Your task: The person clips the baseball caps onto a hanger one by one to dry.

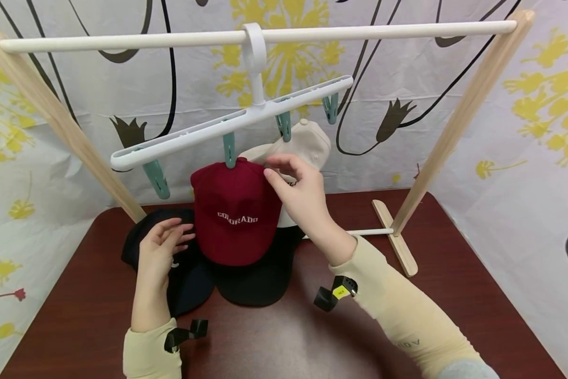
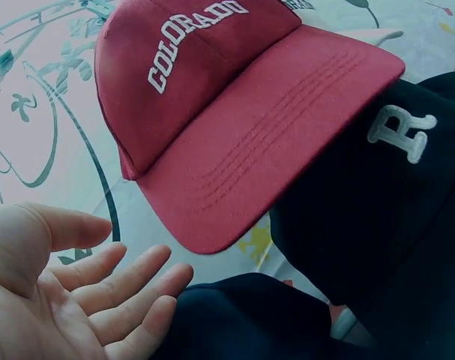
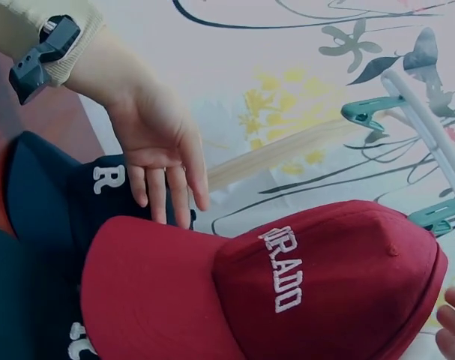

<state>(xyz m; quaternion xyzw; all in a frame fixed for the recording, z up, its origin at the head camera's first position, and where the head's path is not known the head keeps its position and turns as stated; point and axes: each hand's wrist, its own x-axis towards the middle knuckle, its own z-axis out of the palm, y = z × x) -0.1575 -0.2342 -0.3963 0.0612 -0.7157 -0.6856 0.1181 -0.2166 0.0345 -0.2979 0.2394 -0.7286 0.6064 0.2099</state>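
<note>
A dark red cap (image 1: 236, 210) lettered COLORADO hangs from a green clip (image 1: 229, 150) of the white hanger (image 1: 254, 58). My right hand (image 1: 300, 187) is at the cap's upper right edge, thumb and fingers loosely bent; contact is unclear. In the right wrist view only its fingers (image 3: 453, 315) show. My left hand (image 1: 162, 250) is beside the cap's left side, its fingers (image 2: 130, 300) relaxed and apart from the brim. Behind the red cap sits an off-white cap (image 1: 314, 147). A navy cap (image 1: 139, 239) and a black brim (image 1: 260, 287) lie below on the table.
The hanger hooks over a white rail (image 1: 383, 32) on wooden posts (image 1: 459, 126). More green clips hang along it, at the left end (image 1: 157, 179), right of centre (image 1: 284, 126) and at the right end (image 1: 330, 108). A patterned cloth backs the brown table (image 1: 454, 316).
</note>
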